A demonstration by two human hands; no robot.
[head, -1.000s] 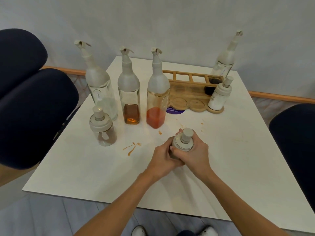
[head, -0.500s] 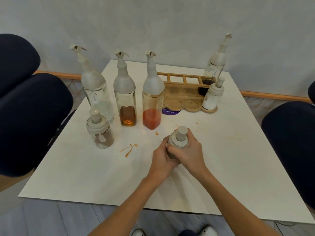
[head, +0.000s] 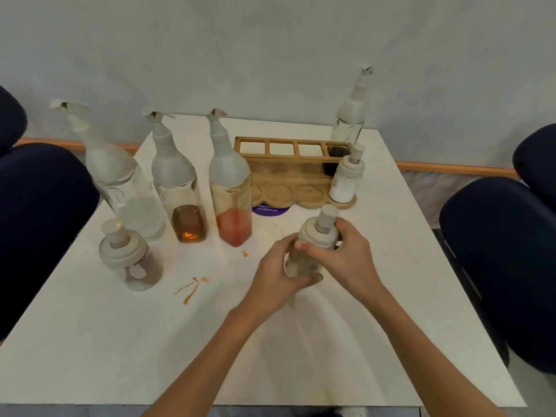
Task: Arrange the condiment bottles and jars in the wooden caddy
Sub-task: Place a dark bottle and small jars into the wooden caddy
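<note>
Both hands grip a small glass jar [head: 313, 251] with a beige lid, tilted, just above the table's middle. My left hand [head: 276, 272] wraps its lower body; my right hand [head: 346, 260] holds it near the lid. The wooden caddy [head: 288, 179] stands behind, with a dark-liquid bottle [head: 346, 136] in its right rear slot and a white jar [head: 344, 182] in its right front recess. Left of the caddy stand three tall bottles: clear [head: 120, 179], amber [head: 177, 188], red [head: 230, 188]. A brown-filled jar [head: 131, 257] sits at front left.
The white table [head: 376, 341] carries orange sauce smears [head: 192, 288] left of my hands and a purple sticker [head: 270, 209] in front of the caddy. Dark blue chairs flank it, one on the left [head: 39, 227] and one on the right [head: 499, 260]. A grey wall rises behind.
The jar has come up off the table and moved a little toward the caddy, tilting in my hands. My view has shifted closer and lower.
</note>
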